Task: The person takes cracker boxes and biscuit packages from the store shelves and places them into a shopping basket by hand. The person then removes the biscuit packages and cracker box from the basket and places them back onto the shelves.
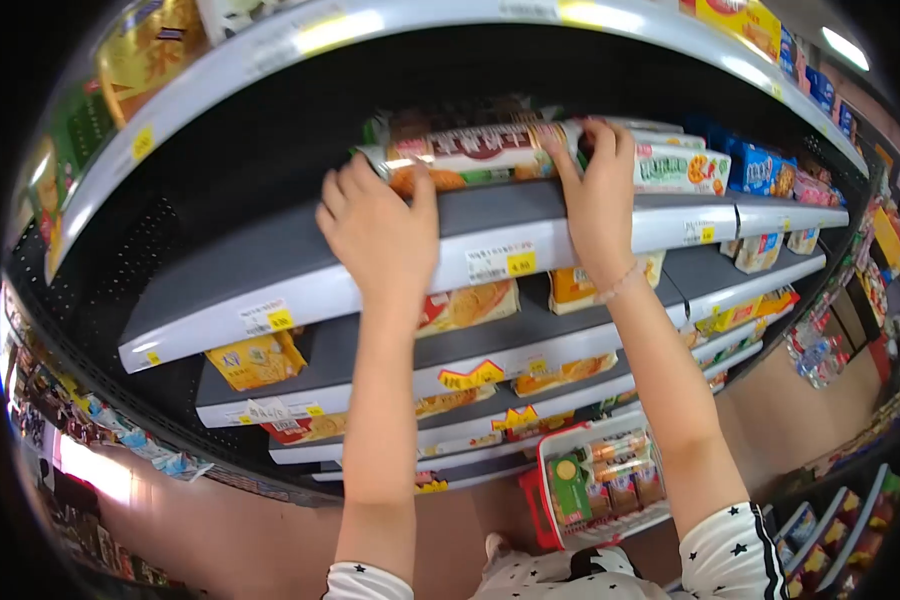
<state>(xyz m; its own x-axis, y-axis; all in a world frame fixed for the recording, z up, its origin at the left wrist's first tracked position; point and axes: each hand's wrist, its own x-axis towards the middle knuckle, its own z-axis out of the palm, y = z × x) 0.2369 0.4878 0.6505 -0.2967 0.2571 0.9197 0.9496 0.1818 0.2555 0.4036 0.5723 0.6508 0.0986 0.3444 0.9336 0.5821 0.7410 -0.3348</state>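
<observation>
A long biscuit packet [480, 148] with a white and brown label lies lengthwise on the grey upper shelf. My left hand [382, 225] is closed around its left end, thumb at the front. At the other end, my right hand [600, 185] grips the packet between thumb and fingers. Just behind it is a darker packet [420, 122], mostly hidden. To the right of my right hand lies a white and green biscuit packet [680, 170], with a blue packet [765, 172] beyond it.
Below, more shelves carry a yellow packet [255, 360] and several biscuit packs. A shelf with packages [150, 60] overhangs my hands. On the floor near my feet stands a red and white basket [542, 480] holding several packages. Another stocked rack [840, 540] is at lower right.
</observation>
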